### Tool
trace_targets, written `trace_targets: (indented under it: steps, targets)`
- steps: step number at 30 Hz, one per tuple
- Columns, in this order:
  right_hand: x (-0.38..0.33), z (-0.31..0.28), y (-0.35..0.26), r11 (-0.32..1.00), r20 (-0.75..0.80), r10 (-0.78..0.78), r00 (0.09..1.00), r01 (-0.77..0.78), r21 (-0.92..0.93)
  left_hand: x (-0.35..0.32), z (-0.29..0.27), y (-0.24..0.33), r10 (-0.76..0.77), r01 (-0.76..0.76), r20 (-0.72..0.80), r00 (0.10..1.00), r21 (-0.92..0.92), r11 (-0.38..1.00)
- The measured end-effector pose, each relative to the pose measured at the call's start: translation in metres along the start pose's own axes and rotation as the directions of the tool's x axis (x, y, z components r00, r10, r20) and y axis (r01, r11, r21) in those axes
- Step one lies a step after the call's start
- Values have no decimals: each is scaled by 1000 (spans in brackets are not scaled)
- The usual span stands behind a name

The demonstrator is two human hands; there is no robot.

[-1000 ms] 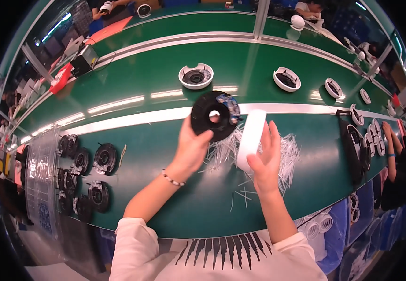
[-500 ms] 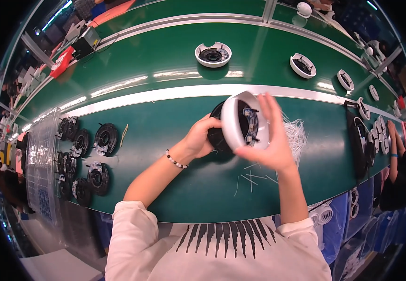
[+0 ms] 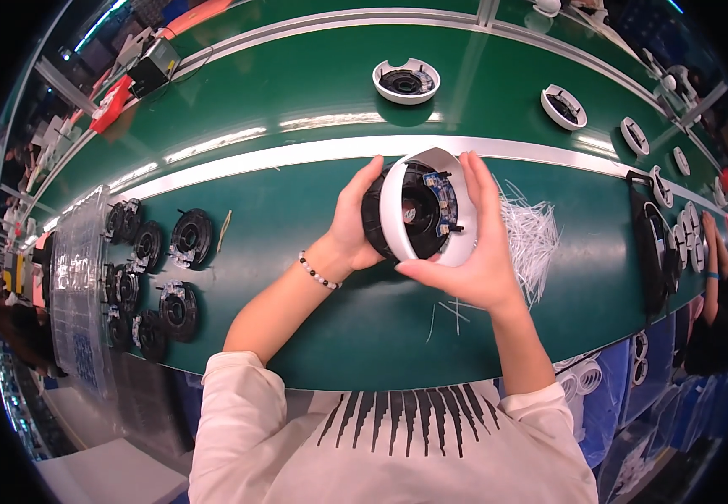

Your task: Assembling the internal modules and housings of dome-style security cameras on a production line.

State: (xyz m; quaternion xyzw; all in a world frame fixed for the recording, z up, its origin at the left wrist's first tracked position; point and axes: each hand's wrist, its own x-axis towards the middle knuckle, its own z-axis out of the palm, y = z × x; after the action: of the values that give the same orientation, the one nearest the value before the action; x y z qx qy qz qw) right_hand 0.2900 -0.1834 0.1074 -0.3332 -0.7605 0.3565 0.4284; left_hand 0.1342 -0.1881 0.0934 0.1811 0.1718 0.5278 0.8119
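Note:
Above the green bench, a white ring-shaped shell [image 3: 392,210] is held on its side between my two hands. A round black part [image 3: 371,220] sits against its left opening, and through the ring I see its black inside with a blue circuit board [image 3: 444,202]. My left hand [image 3: 354,217] is cupped around the black part, its palm behind it and some fingers hidden. My right hand [image 3: 488,256] grips the white shell from the right, thumb along the lower rim and fingers up the far side. I cannot tell whether the two parts are fully joined.
Several black discs with circuit boards [image 3: 189,238] stand at the left beside a clear plastic tray [image 3: 78,286]. Thin white strips [image 3: 532,239] lie piled right of my hands. Beyond a pale rail, white shells with black inserts [image 3: 407,84] sit on a green surface. A black holder [image 3: 651,252] stands right.
The black part has come closer into line with the white shell, and its inside now shows through the ring. My left fingers have opened wider around it. The far shells have shifted right.

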Motion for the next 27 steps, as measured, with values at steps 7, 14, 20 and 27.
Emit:
trace_targets:
  steps: [7, 14, 20, 27]
  targets:
    - [-8, 19, -2, 917, -51, -191, 980, 159, -365, -2, 2, -11, 61, -62, 39, 997, 24, 998]
    - [-1, 17, -3, 908, -2, -99, 995, 90, -409, -4, -13, -4, 2, -9, 77, 997, 84, 996]
    - [-1, 32, 7, 926, -124, -110, 986, 56, -374, -2, -6, -10, 161, -184, 168, 973, 134, 974]
    - [-15, 49, 14, 939, -355, -179, 917, 51, -341, -6, 8, -21, 358, -368, 87, 930, 237, 899]
